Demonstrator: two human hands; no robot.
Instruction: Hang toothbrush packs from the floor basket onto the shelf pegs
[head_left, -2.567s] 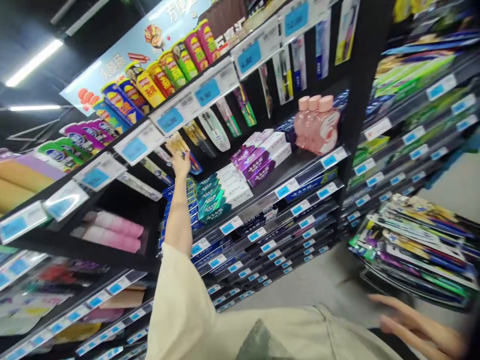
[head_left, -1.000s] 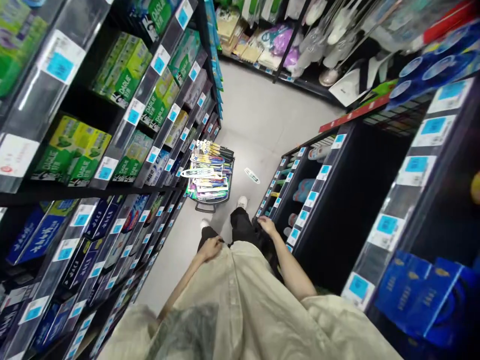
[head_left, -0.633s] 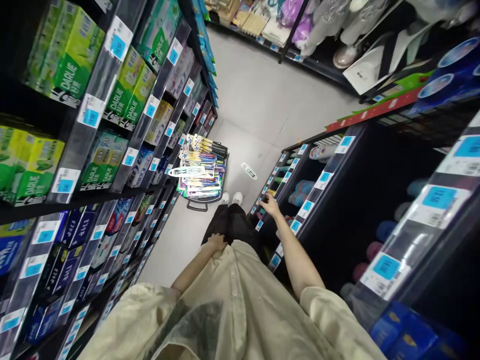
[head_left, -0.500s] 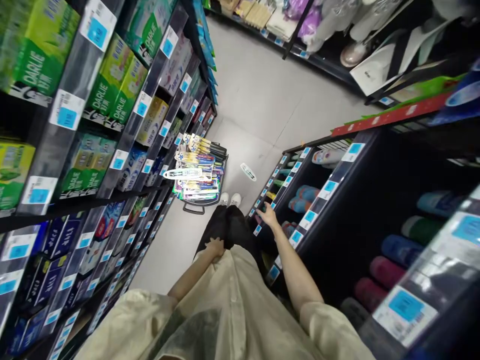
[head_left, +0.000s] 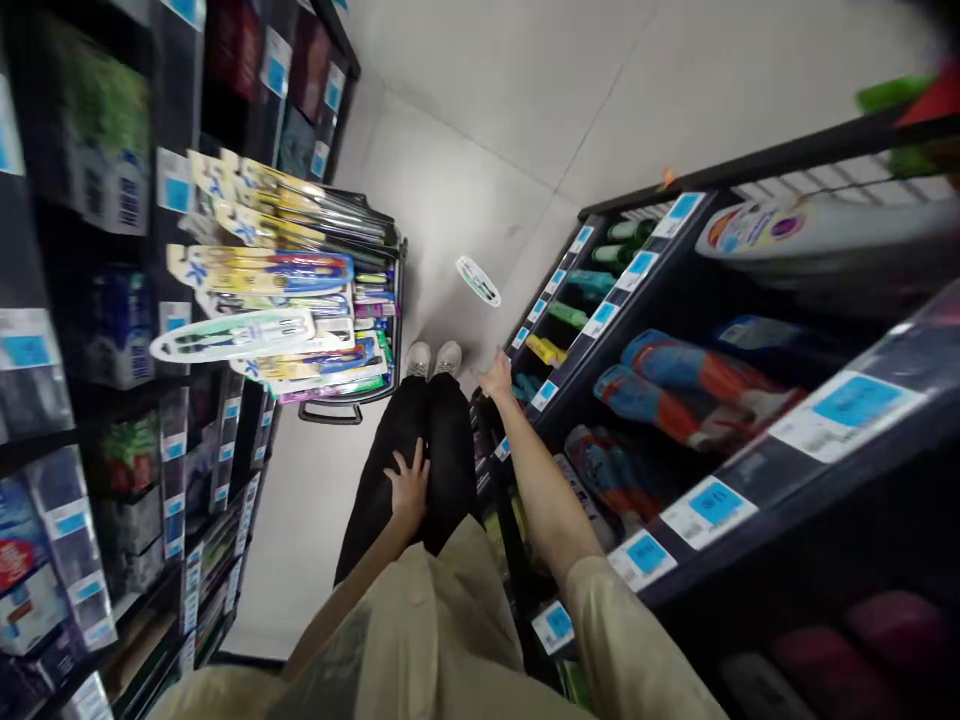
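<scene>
My left hand [head_left: 410, 485] lies on the thigh of my black trousers [head_left: 454, 440], its fingers spread and holding nothing. Beside the front edge of the right-hand shelf unit [head_left: 517, 340] is my right hand [head_left: 496, 378], small and blurred; whether its fingers grip the edge cannot be made out. A packaged toothbrush [head_left: 478, 281] lies on the floor, ahead of my white shoes [head_left: 435, 358]. To the left stands a black basket [head_left: 400, 300] heaped with packaged toothbrushes [head_left: 277, 270], one white and green pack [head_left: 232, 335] sticking out over its left side.
Shelves with price labels [head_left: 176, 190] and boxed goods [head_left: 124, 330] rise on the left. On the right, shelves hold blue and orange bottles [head_left: 652, 405], a white bottle [head_left: 817, 230] and several green and yellow bottles [head_left: 546, 350]. Grey floor [head_left: 480, 110] stretches ahead.
My view has dropped lower, so the basket and floor pack look larger. My bent legs show more. My left hand has spread on my thigh; my right hand has moved to the shelf's front edge.
</scene>
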